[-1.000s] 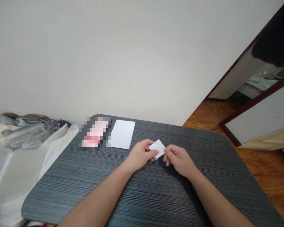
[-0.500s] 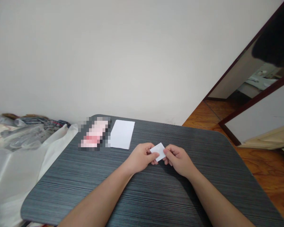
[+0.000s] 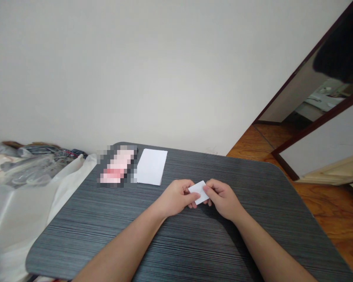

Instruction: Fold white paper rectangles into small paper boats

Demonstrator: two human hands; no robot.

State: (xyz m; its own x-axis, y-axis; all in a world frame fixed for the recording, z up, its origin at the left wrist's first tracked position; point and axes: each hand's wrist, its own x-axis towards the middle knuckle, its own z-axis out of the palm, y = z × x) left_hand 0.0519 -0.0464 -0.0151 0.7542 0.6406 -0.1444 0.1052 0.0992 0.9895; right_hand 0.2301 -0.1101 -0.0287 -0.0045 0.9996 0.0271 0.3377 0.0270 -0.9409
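A small, roughly square piece of white paper (image 3: 199, 191) is held between my two hands above the dark table. My left hand (image 3: 176, 197) pinches its left side, thumb on top and fingers underneath. On the right side, my right hand (image 3: 226, 199) grips it the same way, its thumb lying over the upper right part. The paper looks folded, though its layers are too small to make out. Farther back on the table lies a stack of white paper sheets (image 3: 151, 166), apart from both hands.
The dark, wood-grained table (image 3: 106, 227) has rounded corners and stands against a pale wall (image 3: 164, 70). A pixelated pink-and-white object (image 3: 119, 164) lies at its back left. Plastic-covered fabric (image 3: 23, 207) is heaped to the left. At the right are a wooden floor (image 3: 320, 203) and a doorway.
The small paper has turned slightly and shifted a little right and down. My left hand has moved slightly with it; both hands keep their hold.
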